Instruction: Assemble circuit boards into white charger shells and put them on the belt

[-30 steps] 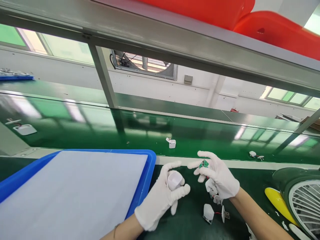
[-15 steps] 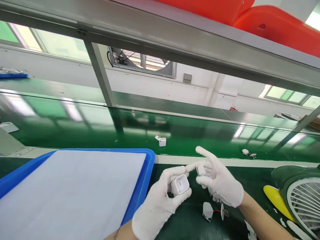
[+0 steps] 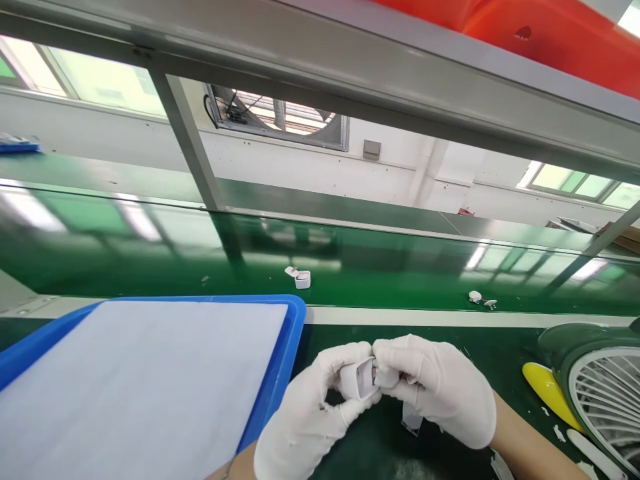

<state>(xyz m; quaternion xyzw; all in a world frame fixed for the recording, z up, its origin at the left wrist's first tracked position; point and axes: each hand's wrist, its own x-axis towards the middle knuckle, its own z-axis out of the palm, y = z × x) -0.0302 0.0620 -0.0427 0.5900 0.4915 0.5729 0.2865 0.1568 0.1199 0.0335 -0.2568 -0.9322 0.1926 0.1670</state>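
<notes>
My gloved left hand (image 3: pixel 320 407) is closed around a white plastic charger housing (image 3: pixel 356 379), its open side turned to the right. Against that opening, my gloved right hand (image 3: pixel 433 383) pinches a small white charger insert (image 3: pixel 385 375). Some red shows by the right fingers. How far the insert sits inside the housing is hidden by the fingertips. Below the right hand, another white charger part (image 3: pixel 411 419) rests on the dark green bench, partly covered by that hand.
A blue tray (image 3: pixel 296 327) lined with a white sheet lies to the left. On the green belt (image 3: pixel 380 280) are an opened white charger (image 3: pixel 302 279) and a wired part (image 3: pixel 475 297). A green fan (image 3: pixel 565 340) stands right. A metal shelf beam (image 3: pixel 350 60) crosses overhead.
My right hand has moved left and closed, bringing the small white insert to the housing's opening. The left hand has turned the housing's open side rightward. The view has shifted slightly.
</notes>
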